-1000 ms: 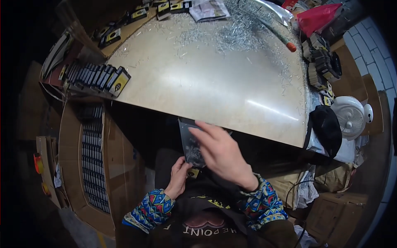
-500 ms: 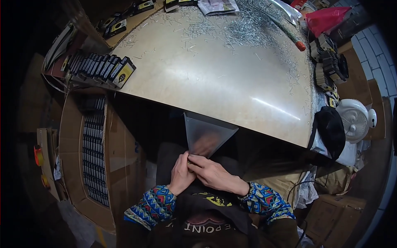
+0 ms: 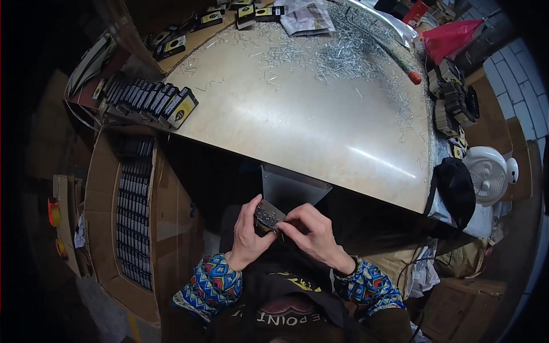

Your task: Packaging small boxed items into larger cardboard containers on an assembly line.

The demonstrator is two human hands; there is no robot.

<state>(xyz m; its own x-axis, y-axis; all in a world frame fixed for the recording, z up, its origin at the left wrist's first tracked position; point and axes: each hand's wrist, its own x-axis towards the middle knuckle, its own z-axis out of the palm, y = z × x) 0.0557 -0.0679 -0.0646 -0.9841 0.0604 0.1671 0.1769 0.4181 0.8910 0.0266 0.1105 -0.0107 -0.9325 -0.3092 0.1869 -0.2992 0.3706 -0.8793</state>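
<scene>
In front of my chest, my left hand point(image 3: 250, 235) is closed around a small dark flat box point(image 3: 269, 215) with a speckled top and a bit of yellow on its near side. My right hand point(image 3: 311, 231) pinches the right edge of that box between thumb and fingertips. Just beyond it, a grey chute point(image 3: 291, 186) juts out from below the table's near edge. On the tabletop point(image 3: 257, 120) lies a wide scatter of thin shiny metal pins point(image 3: 354, 54), thickest at the far side.
A row of black and yellow boxes point(image 3: 154, 103) leans at the table's left. Below it, an open carton point(image 3: 103, 228) holds packed rows of boxes. A white fan point(image 3: 486, 176) and a black cap point(image 3: 456, 186) sit at the right. A red-tipped rod point(image 3: 414, 77) lies at the far right.
My hands have drawn back and apart from the chute's mouth. The dark box, mostly hidden before, now shows between them. The head view has shifted slightly.
</scene>
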